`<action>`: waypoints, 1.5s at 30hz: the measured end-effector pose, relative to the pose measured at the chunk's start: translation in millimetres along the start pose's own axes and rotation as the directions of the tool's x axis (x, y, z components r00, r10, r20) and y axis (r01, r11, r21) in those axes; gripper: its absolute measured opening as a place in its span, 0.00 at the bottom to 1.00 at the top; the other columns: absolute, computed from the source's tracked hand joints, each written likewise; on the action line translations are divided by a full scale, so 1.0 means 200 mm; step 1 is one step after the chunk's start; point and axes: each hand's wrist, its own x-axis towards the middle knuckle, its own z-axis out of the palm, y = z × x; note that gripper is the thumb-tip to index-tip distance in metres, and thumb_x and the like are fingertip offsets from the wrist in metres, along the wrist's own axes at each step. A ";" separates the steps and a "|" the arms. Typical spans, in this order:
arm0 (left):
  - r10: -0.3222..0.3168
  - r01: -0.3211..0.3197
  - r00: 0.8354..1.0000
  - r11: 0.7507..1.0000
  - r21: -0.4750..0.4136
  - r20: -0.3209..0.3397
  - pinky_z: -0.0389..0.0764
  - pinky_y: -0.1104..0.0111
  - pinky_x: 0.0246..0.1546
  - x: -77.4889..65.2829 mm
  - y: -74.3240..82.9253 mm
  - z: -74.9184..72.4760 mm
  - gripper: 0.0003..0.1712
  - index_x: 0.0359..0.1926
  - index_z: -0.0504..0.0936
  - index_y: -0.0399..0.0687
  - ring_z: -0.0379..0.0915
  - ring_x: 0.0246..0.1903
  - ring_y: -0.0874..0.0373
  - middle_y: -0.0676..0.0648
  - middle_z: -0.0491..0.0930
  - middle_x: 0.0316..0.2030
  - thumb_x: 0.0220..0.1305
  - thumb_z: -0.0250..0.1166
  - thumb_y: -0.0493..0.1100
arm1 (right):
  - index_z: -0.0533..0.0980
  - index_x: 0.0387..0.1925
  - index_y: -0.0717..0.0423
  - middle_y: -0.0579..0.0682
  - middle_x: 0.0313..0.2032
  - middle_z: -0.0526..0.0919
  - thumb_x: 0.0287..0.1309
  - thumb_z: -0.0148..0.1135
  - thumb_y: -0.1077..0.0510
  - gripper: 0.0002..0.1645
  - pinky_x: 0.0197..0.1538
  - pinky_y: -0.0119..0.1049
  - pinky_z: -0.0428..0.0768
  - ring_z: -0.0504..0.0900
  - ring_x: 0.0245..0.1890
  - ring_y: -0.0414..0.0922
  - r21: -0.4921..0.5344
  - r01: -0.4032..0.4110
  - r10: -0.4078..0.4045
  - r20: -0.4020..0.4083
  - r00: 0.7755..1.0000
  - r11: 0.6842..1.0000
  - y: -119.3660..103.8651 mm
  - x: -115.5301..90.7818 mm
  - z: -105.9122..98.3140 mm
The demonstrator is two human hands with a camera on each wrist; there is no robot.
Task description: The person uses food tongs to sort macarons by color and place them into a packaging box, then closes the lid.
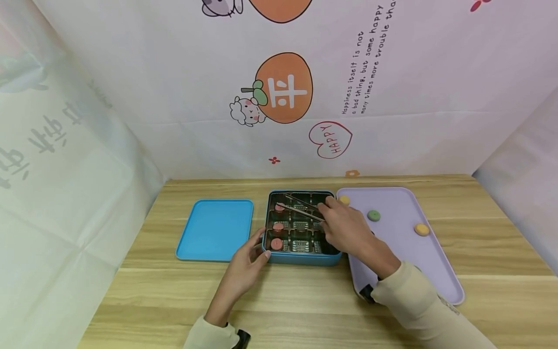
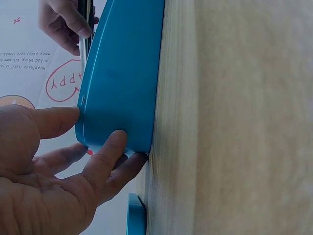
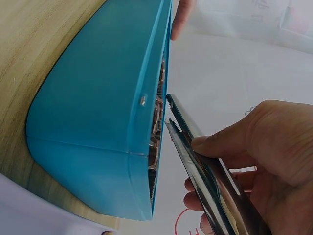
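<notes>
In the head view, my left hand (image 1: 244, 266) holds the front left corner of a blue box (image 1: 301, 259), thumb at the front rim and fingers along the left side. Clear dividers split the box into compartments. Down its left column lie three pink round pieces, like small macarons: back (image 1: 279, 207), middle (image 1: 278, 226) and front (image 1: 276, 244). My right hand (image 1: 346, 228), over the box's right side, grips metal tongs (image 1: 301, 212). In the right wrist view, the serrated tong tips (image 3: 168, 110) stand apart just above the rim, with nothing between them.
A blue lid (image 1: 215, 230) lies left of the box. On the right, a lilac tray (image 1: 410, 257) bears a green piece (image 1: 373, 215), a yellow one (image 1: 421, 229) and another yellow one (image 1: 344, 199) partly behind my right hand. A printed cloth (image 1: 196, 97) hangs behind the wooden table.
</notes>
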 end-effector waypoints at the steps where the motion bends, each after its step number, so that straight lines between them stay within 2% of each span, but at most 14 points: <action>1: 0.000 0.000 1.000 1.000 0.000 -0.001 0.83 0.50 0.61 0.00 0.00 0.00 0.35 0.81 0.63 0.47 0.74 0.68 0.34 0.30 0.68 0.73 0.77 0.61 0.36 | 0.80 0.59 0.67 0.58 0.45 0.81 0.65 0.69 0.64 0.23 0.26 0.36 0.75 0.76 0.31 0.46 -0.002 0.001 -0.001 -0.003 1.000 1.000 0.00 0.00 -0.01; 6: 0.001 -0.001 1.000 1.000 -0.002 -0.003 0.83 0.50 0.60 0.00 0.00 0.00 0.35 0.81 0.63 0.47 0.75 0.67 0.35 0.31 0.68 0.73 0.77 0.61 0.36 | 0.80 0.59 0.67 0.57 0.42 0.79 0.64 0.70 0.64 0.23 0.24 0.36 0.72 0.74 0.27 0.45 0.008 -0.003 0.003 -0.017 1.000 1.000 0.01 -0.03 -0.03; 13: -0.026 0.026 1.000 1.000 0.007 -0.005 0.86 0.53 0.56 -0.01 0.00 0.00 0.37 0.81 0.61 0.47 0.76 0.66 0.35 0.34 0.66 0.76 0.77 0.62 0.37 | 0.80 0.57 0.71 0.58 0.42 0.79 0.64 0.69 0.66 0.21 0.27 0.36 0.73 0.76 0.31 0.48 0.027 -0.002 0.003 -0.037 0.999 1.000 0.04 -0.06 -0.06; 19: -0.031 0.031 0.999 1.000 0.002 -0.011 0.86 0.55 0.54 -0.01 0.00 0.00 0.37 0.81 0.61 0.47 0.78 0.65 0.37 0.34 0.67 0.75 0.76 0.62 0.36 | 0.81 0.57 0.66 0.55 0.39 0.77 0.63 0.69 0.66 0.20 0.24 0.39 0.74 0.75 0.31 0.47 -0.004 -0.046 0.046 -0.054 0.997 0.999 0.08 -0.10 -0.10; 24: -0.032 0.032 0.999 0.999 -0.013 -0.009 0.86 0.53 0.55 -0.01 0.00 0.00 0.37 0.81 0.62 0.48 0.78 0.64 0.38 0.34 0.68 0.74 0.76 0.62 0.36 | 0.81 0.58 0.65 0.53 0.36 0.76 0.63 0.68 0.66 0.22 0.24 0.39 0.73 0.71 0.29 0.45 0.012 -0.078 0.079 -0.063 0.995 0.997 0.12 -0.14 -0.14; 32: -0.033 0.033 0.999 0.999 -0.001 -0.002 0.86 0.53 0.54 -0.01 0.00 -0.01 0.37 0.81 0.62 0.48 0.79 0.63 0.38 0.33 0.67 0.75 0.76 0.62 0.37 | 0.81 0.54 0.66 0.53 0.34 0.75 0.61 0.68 0.67 0.19 0.23 0.38 0.71 0.71 0.29 0.44 0.023 -0.099 0.101 -0.086 0.991 0.995 0.20 -0.20 -0.18; 37: -0.029 0.029 1.000 0.999 -0.022 -0.004 0.86 0.53 0.54 0.00 0.00 0.00 0.36 0.81 0.62 0.47 0.79 0.64 0.38 0.34 0.70 0.74 0.76 0.62 0.36 | 0.80 0.55 0.68 0.52 0.33 0.73 0.60 0.68 0.67 0.21 0.24 0.35 0.68 0.69 0.28 0.43 0.026 -0.124 0.126 -0.087 0.988 0.992 0.26 -0.26 -0.20; 45: -0.029 0.029 1.000 0.999 0.013 0.000 0.86 0.52 0.55 0.00 0.00 0.00 0.36 0.81 0.61 0.46 0.78 0.64 0.37 0.33 0.68 0.74 0.77 0.61 0.37 | 0.80 0.54 0.71 0.54 0.33 0.74 0.58 0.69 0.67 0.21 0.26 0.37 0.71 0.70 0.28 0.45 -0.007 -0.151 0.150 -0.100 0.984 0.989 0.37 -0.37 -0.20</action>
